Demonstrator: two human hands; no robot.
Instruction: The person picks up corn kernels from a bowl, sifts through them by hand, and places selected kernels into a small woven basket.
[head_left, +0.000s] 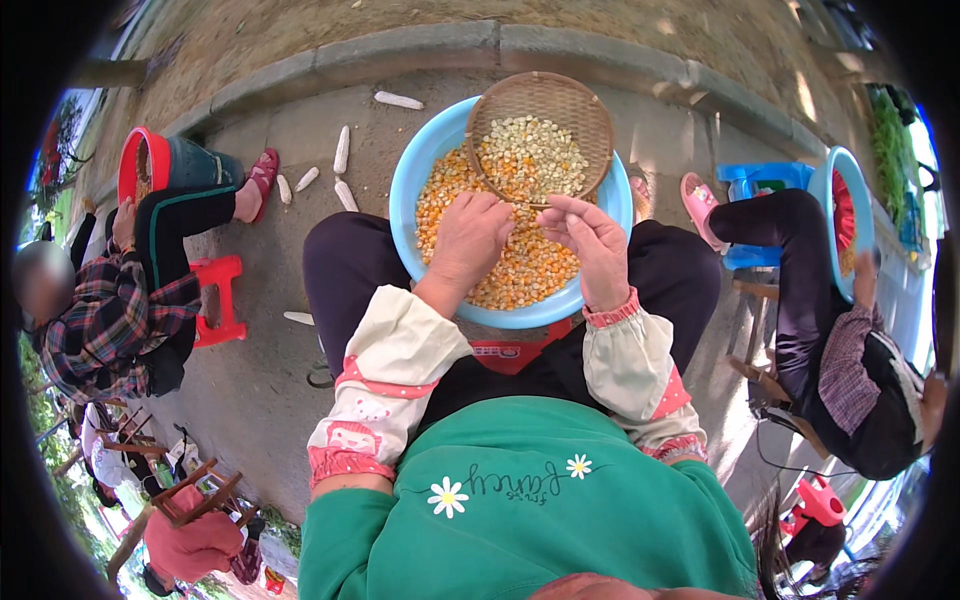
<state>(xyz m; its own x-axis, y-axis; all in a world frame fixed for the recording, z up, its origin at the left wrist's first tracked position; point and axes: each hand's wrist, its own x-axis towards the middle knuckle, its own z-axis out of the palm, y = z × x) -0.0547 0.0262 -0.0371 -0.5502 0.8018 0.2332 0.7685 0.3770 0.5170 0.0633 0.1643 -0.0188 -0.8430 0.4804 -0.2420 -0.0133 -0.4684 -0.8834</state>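
A light-blue plastic basin (403, 176) full of orange and yellow corn kernels (510, 277) stands between my knees. A round woven bamboo tray (536, 94) rests tilted on its far part, holding pale kernels (536, 146) with orange ones at its near side. My left hand (469, 232) is at the tray's near rim, above the kernels, fingers bent down; whether it holds a kernel cannot be told. To its right, my right hand (589, 240) hovers over the basin with thumb and fingertips close together; anything between them is too small to tell.
Bare corn cobs (342, 150) lie on the pavement at the left. Beyond runs a stone curb (420, 49). One person sits at the left by a red-rimmed bucket (142, 169), another at the right beside a blue basin (844, 187) and a blue stool (765, 176). Further people are behind.
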